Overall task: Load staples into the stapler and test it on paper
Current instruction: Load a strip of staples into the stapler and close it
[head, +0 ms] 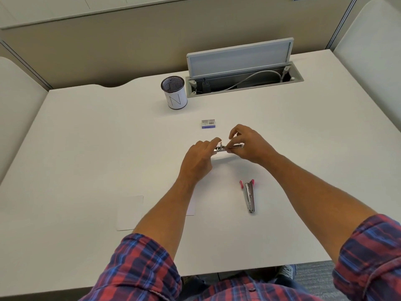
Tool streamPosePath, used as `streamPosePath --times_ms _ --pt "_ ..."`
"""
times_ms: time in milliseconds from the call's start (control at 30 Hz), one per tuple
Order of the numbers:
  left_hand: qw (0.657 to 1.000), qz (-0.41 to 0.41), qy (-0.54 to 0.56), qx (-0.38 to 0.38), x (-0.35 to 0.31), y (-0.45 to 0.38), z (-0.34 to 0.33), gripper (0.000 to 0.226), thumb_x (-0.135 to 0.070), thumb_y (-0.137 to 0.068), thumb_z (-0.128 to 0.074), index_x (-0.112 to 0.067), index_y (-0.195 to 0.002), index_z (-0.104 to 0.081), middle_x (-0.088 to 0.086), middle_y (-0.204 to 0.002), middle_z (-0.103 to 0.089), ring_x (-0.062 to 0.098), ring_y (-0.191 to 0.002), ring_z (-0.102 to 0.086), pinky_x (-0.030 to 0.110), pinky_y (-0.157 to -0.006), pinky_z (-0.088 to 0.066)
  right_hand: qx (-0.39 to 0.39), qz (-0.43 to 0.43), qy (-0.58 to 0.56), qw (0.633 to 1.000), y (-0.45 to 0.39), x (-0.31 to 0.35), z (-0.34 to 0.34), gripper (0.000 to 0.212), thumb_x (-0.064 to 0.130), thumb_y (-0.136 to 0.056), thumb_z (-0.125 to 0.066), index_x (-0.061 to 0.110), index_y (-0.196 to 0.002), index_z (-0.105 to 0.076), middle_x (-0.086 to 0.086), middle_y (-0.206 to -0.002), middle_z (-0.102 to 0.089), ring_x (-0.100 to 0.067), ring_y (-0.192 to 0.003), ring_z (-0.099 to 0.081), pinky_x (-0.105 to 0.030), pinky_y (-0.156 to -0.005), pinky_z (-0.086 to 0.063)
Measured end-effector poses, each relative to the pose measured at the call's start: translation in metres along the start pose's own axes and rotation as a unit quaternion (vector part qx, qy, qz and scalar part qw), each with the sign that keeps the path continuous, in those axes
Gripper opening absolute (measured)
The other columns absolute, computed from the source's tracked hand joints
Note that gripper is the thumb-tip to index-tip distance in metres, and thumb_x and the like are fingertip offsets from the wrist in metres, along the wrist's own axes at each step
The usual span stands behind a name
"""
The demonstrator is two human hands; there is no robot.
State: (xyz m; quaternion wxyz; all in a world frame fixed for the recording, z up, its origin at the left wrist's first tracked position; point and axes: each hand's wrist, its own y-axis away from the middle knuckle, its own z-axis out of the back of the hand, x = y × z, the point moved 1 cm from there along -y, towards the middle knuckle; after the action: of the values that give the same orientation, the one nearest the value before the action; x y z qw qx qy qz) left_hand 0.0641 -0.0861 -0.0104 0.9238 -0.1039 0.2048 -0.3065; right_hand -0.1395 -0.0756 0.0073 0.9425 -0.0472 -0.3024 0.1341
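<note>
— On the white desk (86,148), biggest thing first: what have we got to work with?

— We've got the paper (130,212) lying flat near our left forearm, with no sign of use that we can make out. A second sheet seems to run under that forearm, but we can't tell for sure. Beyond the hands stands a mesh pen cup (174,93), and behind it the open cable hatch (243,68).

— And the stapler?

— A pink-tipped metal stapler (249,195) lies near our right forearm, well apart from both hands. Whether it's the whole tool or only part of it, we can't say.

— So what are we holding?

— A slim silvery metal piece (227,147), held between both hands just above the desk. Our left hand (198,158) pinches its left end with curled fingertips; our right hand (247,143) curls round the other end, index finger lifted. It looks like the staple track or a strip going into it, though it's too small to be sure.

— And the staples?

— The small staple box (208,124) sits just beyond the hands, near but not touching them. We can't tell if it's open.

— How far along, then?

— We judge we're mid-loading. Left to do: finish seating the staples, close things up, then press a staple through the paper.
</note>
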Motion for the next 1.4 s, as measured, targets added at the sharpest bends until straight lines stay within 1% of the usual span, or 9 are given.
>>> streamPosePath --times_ms 167,267,333,467,633,767,1000,1200,1400 --pt "1.000 -0.002 -0.002 -0.005 0.000 -0.001 0.004 0.034 0.002 -0.088 -0.066 -0.011 -0.119 -0.063 0.007 -0.078 -0.060 0.032 -0.068 -0.052 0.039 -0.057 -0.043 -0.037 -0.114 0.012 0.993 0.011 -0.026 0.010 0.011 0.027 -0.078 -0.085 0.023 -0.085 -0.078 0.009 -0.100 -0.058 -0.012 -0.083 -0.057 -0.030 -0.069 -0.045" --pt "1.000 -0.015 -0.010 0.007 -0.002 -0.003 0.003 0.036 0.003 -0.089 -0.064 -0.012 -0.122 -0.063 0.007 -0.080 -0.060 0.032 -0.069 -0.052 0.040 -0.058 -0.044 -0.032 -0.149 -0.029 0.988 0.014 -0.031 0.010 0.028 0.029 -0.077 -0.085 0.027 -0.101 -0.071 0.010 -0.103 -0.063 -0.011 -0.080 -0.064 -0.028 -0.072 -0.049" --pt "0.999 -0.025 -0.019 0.012 -0.003 -0.005 0.002 0.043 0.006 -0.086 -0.063 -0.014 -0.125 -0.064 0.008 -0.082 -0.061 0.032 -0.070 -0.052 0.041 -0.059 -0.045 -0.024 -0.167 -0.096 0.981 0.015 -0.030 0.009 0.034 0.025 -0.077 -0.085 0.029 -0.108 -0.071 0.010 -0.100 -0.069 -0.007 -0.079 -0.068 -0.022 -0.070 -0.049" --pt "0.997 -0.048 -0.062 0.014 -0.004 -0.006 0.000 0.068 0.016 -0.072 -0.054 -0.018 -0.130 -0.065 0.010 -0.084 -0.059 0.031 -0.067 -0.050 0.040 -0.056 -0.045 -0.019 -0.191 -0.135 0.972 0.014 -0.032 0.004 0.016 0.015 -0.081 -0.083 0.020 -0.095 -0.079 0.007 -0.089 -0.073 0.000 -0.074 -0.064 -0.021 -0.068 -0.047" --pt "0.995 -0.045 -0.082 0.030 -0.006 -0.005 -0.001 0.074 0.017 -0.069 -0.054 -0.021 -0.130 -0.066 0.012 -0.085 -0.057 0.030 -0.063 -0.048 0.037 -0.053 -0.043 -0.026 -0.189 -0.159 0.969 0.016 -0.033 0.003 0.018 0.007 -0.081 -0.082 0.012 -0.097 -0.079 -0.001 -0.095 -0.074 -0.014 -0.085 -0.067 -0.023 -0.078 -0.051" --pt "0.997 -0.010 -0.055 0.058 -0.003 -0.001 -0.003 0.070 0.012 -0.079 -0.054 -0.019 -0.141 -0.055 0.011 -0.093 -0.059 0.034 -0.069 -0.053 0.041 -0.055 -0.046 -0.025 -0.196 -0.152 0.968 0.013 -0.036 0.002 0.014 0.012 -0.085 -0.080 0.014 -0.098 -0.080 0.002 -0.091 -0.072 -0.012 -0.082 -0.064 -0.022 -0.074 -0.049" --pt "0.998 0.029 0.026 0.056 -0.006 -0.001 -0.002 0.055 0.002 -0.088 -0.059 -0.027 -0.131 -0.039 0.002 -0.093 -0.061 0.027 -0.076 -0.055 0.035 -0.058 -0.045 -0.026 -0.198 -0.149 0.968 0.011 -0.040 0.000 0.012 0.014 -0.087 -0.078 0.015 -0.099 -0.081 0.009 -0.087 -0.072 0.000 -0.079 -0.065 -0.008 -0.069 -0.044" --pt "0.997 -0.026 -0.057 0.045 -0.003 -0.003 -0.004 0.077 0.014 -0.074 -0.053 -0.024 -0.142 -0.055 0.010 -0.087 -0.055 0.030 -0.065 -0.048 0.036 -0.050 -0.041 -0.038 -0.190 -0.162 0.967 0.010 -0.037 0.000 0.012 0.013 -0.087 -0.078 0.015 -0.098 -0.080 0.005 -0.094 -0.075 -0.005 -0.087 -0.067 -0.008 -0.074 -0.045" --pt "0.995 -0.058 -0.072 0.039 -0.001 -0.006 -0.004 0.075 0.015 -0.075 -0.055 -0.025 -0.139 -0.060 0.014 -0.089 -0.055 0.031 -0.065 -0.049 0.035 -0.050 -0.041 -0.045 -0.177 -0.165 0.969 0.007 -0.033 0.001 0.013 0.009 -0.088 -0.076 0.013 -0.100 -0.079 0.000 -0.099 -0.074 -0.013 -0.092 -0.066 -0.010 -0.076 -0.045"
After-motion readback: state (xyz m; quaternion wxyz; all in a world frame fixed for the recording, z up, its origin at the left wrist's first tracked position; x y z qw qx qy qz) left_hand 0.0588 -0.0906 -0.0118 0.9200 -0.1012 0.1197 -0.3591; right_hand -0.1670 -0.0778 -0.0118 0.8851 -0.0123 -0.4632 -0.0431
